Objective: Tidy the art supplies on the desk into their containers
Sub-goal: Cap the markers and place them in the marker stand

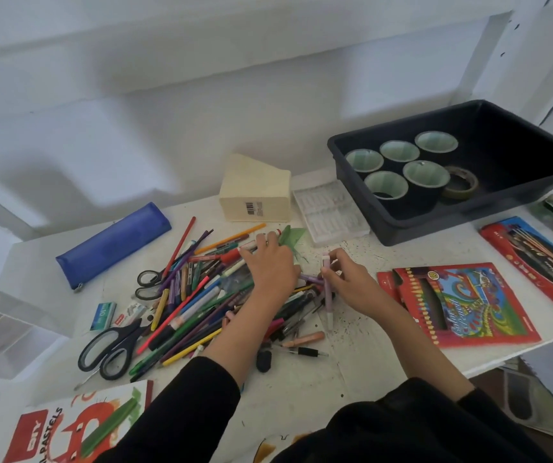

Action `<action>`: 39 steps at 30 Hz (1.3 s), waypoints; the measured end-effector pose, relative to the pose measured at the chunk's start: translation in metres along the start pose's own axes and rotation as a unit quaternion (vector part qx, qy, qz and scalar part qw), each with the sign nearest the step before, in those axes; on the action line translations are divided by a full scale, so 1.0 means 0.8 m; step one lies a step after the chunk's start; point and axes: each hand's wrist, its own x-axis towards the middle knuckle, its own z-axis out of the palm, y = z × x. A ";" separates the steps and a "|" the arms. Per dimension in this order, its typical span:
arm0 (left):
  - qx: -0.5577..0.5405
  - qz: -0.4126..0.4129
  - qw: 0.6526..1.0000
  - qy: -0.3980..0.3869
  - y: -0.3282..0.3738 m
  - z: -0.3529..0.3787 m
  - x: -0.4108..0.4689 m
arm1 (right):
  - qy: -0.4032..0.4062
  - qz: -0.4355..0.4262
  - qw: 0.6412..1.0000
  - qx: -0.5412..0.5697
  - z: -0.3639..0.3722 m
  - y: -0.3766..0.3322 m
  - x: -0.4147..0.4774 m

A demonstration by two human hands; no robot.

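Step in hand, as judged: drawing like items out of the pile of pens and pencils, which lies loose on the table at centre-left, none of it yet in a container. The right hand has its fingers clamped on a lilac marker just right of the pile; whether the marker's near end touches the table cannot be told. The left hand lies on the far edge of the pile, fingers bent down over a red-tipped marker; whether they grip it cannot be told. Recommended: gather by type, align the barrels parallel in one hand, and lift clear rather than drag. Round barrels roll and the heap is interlocked, so a pull may scatter neighbours. Likely receivers are the blue pencil case at far left, soft fabric and apparently zipped, so to be opened first, and the red pencil box to the right, flat printed card. Materials noted: smooth plastic barrels and lacquered wooden pencils. The large scissors at near left have hard moulded handles — keep the points away from fingers. At far right, a dark rigid tub holds rolls of tape.
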 end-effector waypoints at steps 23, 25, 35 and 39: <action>-0.396 0.034 0.908 0.134 -0.005 -0.010 -0.015 | 0.070 0.041 0.982 0.169 -0.005 -0.002 -0.002; -0.445 0.018 0.885 0.133 -0.014 -0.011 -0.023 | 0.080 0.041 0.972 0.217 -0.005 -0.010 -0.002; -0.598 -0.047 0.757 0.260 -0.088 -0.063 -0.074 | 0.063 0.015 0.939 0.338 0.033 -0.088 0.000; -0.565 -0.073 0.753 0.328 -0.142 -0.086 -0.110 | 0.028 -0.075 0.949 0.305 0.069 -0.132 0.003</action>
